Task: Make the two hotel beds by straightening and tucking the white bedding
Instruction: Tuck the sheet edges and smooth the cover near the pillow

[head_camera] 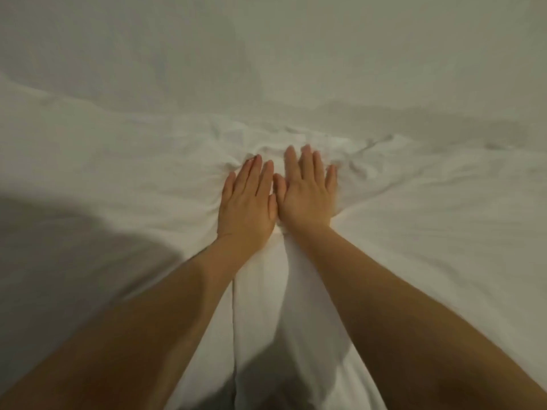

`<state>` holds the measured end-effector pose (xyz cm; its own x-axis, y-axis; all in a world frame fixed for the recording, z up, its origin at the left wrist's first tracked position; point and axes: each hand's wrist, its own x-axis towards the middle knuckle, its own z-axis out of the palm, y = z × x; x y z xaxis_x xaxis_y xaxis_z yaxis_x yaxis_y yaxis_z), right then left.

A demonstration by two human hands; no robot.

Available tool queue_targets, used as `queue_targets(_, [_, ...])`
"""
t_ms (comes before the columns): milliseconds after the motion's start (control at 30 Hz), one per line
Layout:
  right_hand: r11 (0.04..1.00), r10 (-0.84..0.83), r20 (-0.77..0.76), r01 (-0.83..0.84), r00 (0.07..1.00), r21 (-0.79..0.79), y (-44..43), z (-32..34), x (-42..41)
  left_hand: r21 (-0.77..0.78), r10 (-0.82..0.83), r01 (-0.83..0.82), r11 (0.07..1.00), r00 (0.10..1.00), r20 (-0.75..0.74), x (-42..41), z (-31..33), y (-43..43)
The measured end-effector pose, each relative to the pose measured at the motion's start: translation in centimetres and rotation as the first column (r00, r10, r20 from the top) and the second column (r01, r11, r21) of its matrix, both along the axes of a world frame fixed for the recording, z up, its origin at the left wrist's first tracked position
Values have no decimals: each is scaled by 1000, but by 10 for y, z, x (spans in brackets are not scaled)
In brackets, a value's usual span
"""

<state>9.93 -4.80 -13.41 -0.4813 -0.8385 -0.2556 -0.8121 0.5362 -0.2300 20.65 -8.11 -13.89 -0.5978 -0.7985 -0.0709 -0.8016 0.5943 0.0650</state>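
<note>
White bedding (414,232) fills the whole view, under and all round the fingers. No bed edge in sight, so I can't call the bed's own long axis. The biggest feature is a raised fold (260,291) behind the fingers. Its long axis runs straight back from the heels of the hands between the forearms, in line with where the fingers point. Next is a band of bunched creases (266,134) just ahead of the fingertips, lying crosswise to them and spreading to both sides. Left hand (247,208) and right hand (305,196) lie palm-down side by side, thumbs touching. Fingers (307,161) are straight, close together and flat on the cloth, gripping nothing. Looks like a smoothing stroke. To do it well I'd keep the palms flat with even pressure and sweep outward to each side of the fingers rather than push forward, since forward just stacks more cloth into that crease band. Then flatten the fold behind by stroking along its length, not across it.
</note>
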Motion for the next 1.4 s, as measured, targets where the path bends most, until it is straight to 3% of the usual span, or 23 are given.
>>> queue_targets(167, [999, -39, -14, 39, 999, -16, -14, -57, -33, 27, 13, -11, 1000, 997, -79, -44, -56, -24])
queue_targets(333, [996, -33, 50, 29, 998, 79, -35, -106, -52, 52, 14, -10, 999, 997, -79, -70, -109, -39])
queue_targets(600, [996, -51, 37, 53, 998, -68, -49, -131, -57, -4, 11, -12, 1000, 993, -118, -78, -139, -49])
queue_targets(733, [1000, 16, 77, -16, 997, -1, -42, -134, -58, 14, 9, -7, 1000, 994, -111, -77, -135, -48])
queue_targets(933, [997, 10, -130, -20, 991, -77, -19, -104, -44, 100, 82, -71, 992, 990, -112, -66, -103, -32])
queue_targets(1033, [998, -11, -118, 4, 993, -63, 23, -67, -22, 75, 24, -17, 997, 995, -92, -53, -75, -14])
queue_targets(1233, [998, -55, -58, 53, 997, -33, 132, -10, 42, 233, 76, -46, 971, 990, -120, -1, -13, 97])
queue_targets(1400, [1000, -1, -39, 0, 999, -21, 209, 2, 112, 226, -24, 34, 973, 999, -45, 89, 8, 182])
